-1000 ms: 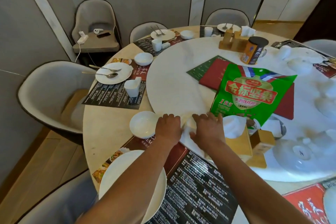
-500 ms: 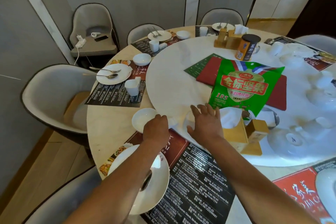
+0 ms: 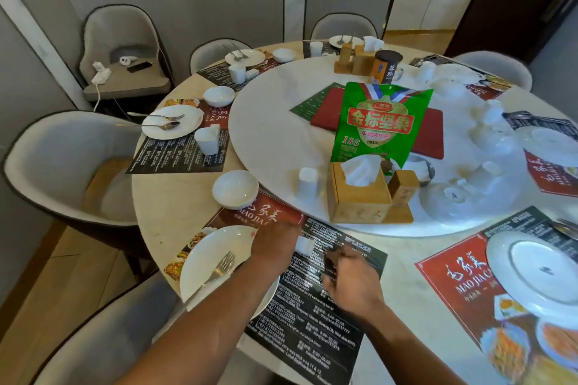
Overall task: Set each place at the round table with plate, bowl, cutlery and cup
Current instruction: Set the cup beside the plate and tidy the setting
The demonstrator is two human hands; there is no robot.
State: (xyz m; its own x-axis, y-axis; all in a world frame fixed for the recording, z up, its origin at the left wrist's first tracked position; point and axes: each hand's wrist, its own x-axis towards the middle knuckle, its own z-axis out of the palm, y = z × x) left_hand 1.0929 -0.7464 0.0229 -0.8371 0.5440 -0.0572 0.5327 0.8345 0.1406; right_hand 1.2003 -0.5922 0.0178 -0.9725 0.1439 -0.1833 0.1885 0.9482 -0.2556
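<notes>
Hands meet over the near placemat. Left hand pinches one small white rest; right hand is blurry, so I cannot tell its grip. One plate with one fork sits left, one bowl beyond, one cup on the turntable.

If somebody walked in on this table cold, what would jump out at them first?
Probably the bright green snack bag, standing upright in the middle of the white turntable behind a wooden tissue box. Next, the two bare hands at the near edge: the left hand by a small white piece on the dark placemat, the right hand beside it. A white plate with a fork sits just left.
</notes>
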